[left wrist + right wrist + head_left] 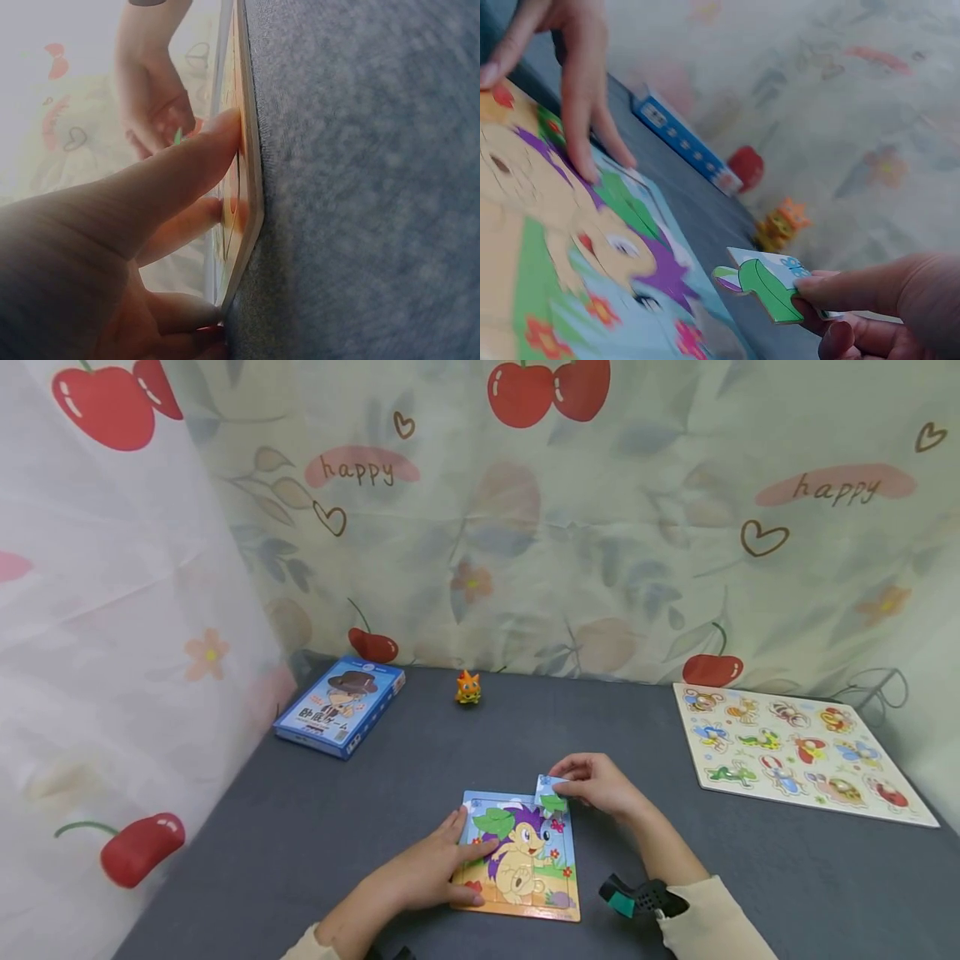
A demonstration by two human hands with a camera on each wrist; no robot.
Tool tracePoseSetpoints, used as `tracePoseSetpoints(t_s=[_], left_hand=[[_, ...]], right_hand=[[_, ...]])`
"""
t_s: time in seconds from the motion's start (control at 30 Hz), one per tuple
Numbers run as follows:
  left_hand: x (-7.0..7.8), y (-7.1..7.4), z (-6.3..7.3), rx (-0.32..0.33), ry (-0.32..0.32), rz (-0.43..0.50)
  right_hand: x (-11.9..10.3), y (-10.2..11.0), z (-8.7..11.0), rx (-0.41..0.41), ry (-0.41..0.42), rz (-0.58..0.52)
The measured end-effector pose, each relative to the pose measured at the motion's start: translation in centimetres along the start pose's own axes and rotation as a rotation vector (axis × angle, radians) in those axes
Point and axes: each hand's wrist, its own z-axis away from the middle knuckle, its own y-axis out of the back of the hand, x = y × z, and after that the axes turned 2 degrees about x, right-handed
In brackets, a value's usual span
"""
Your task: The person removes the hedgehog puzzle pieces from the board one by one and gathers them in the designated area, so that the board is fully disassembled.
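Note:
A hedgehog jigsaw puzzle (517, 868) in a square wooden frame lies on the dark table. My left hand (431, 867) rests on its left side, with straight fingers touching the picture and frame edge; the left wrist view shows the thumb (217, 135) pressing on the board. Between thumb and fingers my right hand (600, 783) pinches a puzzle piece (769, 285) with a green leaf and a blue flower on it. In the head view the piece overlaps the board's upper right corner; in the right wrist view it appears raised and tilted over the board.
A blue box (341, 706) with a cartoon figure lies at the back left. Near the back edge stands a small orange toy figure (468, 687). A board of insect pictures (798, 752) lies on the right. Printed cloth (570, 552) hangs behind the table.

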Motion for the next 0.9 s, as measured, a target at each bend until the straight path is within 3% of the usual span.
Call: tracePoseSetpoints(t_s=[0.23, 0.5, 0.9], left_hand=[[-0.1, 0.0, 0.1, 0.005, -0.008, 0.004], [-0.1, 0.0, 0.2, 0.002, -0.011, 0.013], [-0.1, 0.1, 0.3, -0.007, -0.009, 0.032]], right_hand=[[1.7, 2.7, 1.0, 0.015, -0.016, 0.026], [3.0, 4.6, 1.8, 0.028, -0.131, 0.05], [4.3, 5.7, 2.6, -0.009, -0.168, 0.052]])
